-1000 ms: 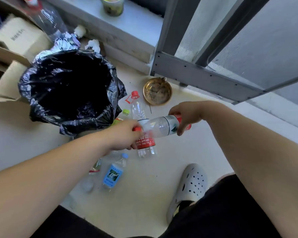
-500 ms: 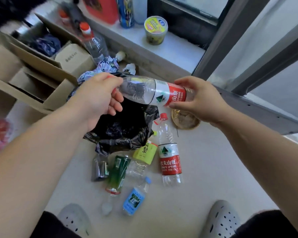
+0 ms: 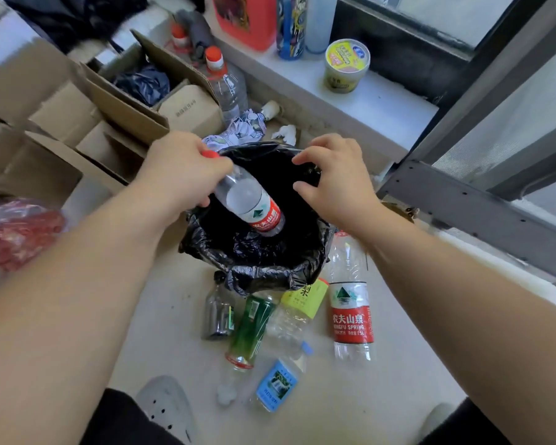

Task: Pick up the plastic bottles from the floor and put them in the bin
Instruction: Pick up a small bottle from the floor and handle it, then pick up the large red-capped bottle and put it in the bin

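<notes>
One clear bottle (image 3: 251,203) hangs neck-up over the black-lined bin (image 3: 264,268), clamped in the left hand (image 3: 180,175) grip; beside it, the right hand (image 3: 337,184) hovers, fingers apart.

Bare forearms, no sleeves; black shorts (image 3: 119,422); pale perforated clog (image 3: 166,404) on one foot.

Left hand (image 3: 180,175) closed, gripping; right hand (image 3: 334,184) open, fingers spread, palm down; both forearms stretched far forward.
</notes>
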